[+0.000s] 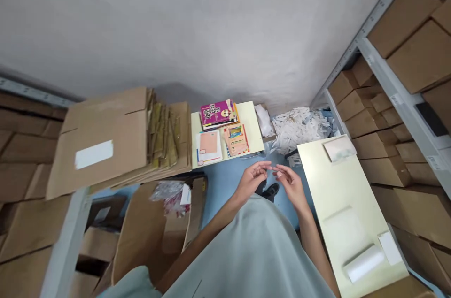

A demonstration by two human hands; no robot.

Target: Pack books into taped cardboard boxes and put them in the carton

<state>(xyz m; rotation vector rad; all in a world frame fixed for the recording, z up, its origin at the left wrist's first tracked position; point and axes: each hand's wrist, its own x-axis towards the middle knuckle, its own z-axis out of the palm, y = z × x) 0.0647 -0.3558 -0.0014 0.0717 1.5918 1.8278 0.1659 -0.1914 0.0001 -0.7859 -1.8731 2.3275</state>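
Observation:
My left hand (pixel 252 178) and my right hand (pixel 291 184) are raised in front of my pale green shirt, above the blue floor (pixel 221 186). Their fingertips almost meet. The fingers of both hands are curled and pressed together; whether anything small is held between them I cannot make out. Just beyond the hands stands a small pale yellow table (pixel 252 122). It carries a magenta book (pixel 215 113) on a stack, a pink-covered booklet (pixel 208 144) and a colourful booklet (pixel 237 139). My dark shoe (pixel 271 190) shows below the hands.
A long pale yellow table (pixel 338 194) at my right bears a white roll (pixel 362 263), a white slip (pixel 389 247) and a card (pixel 338 148). Flattened cardboard (pixel 116 143) is stacked at left above an open box (pixel 148 232). White paper scraps (pixel 299 124) lie by the shelf of boxes (pixel 387 115).

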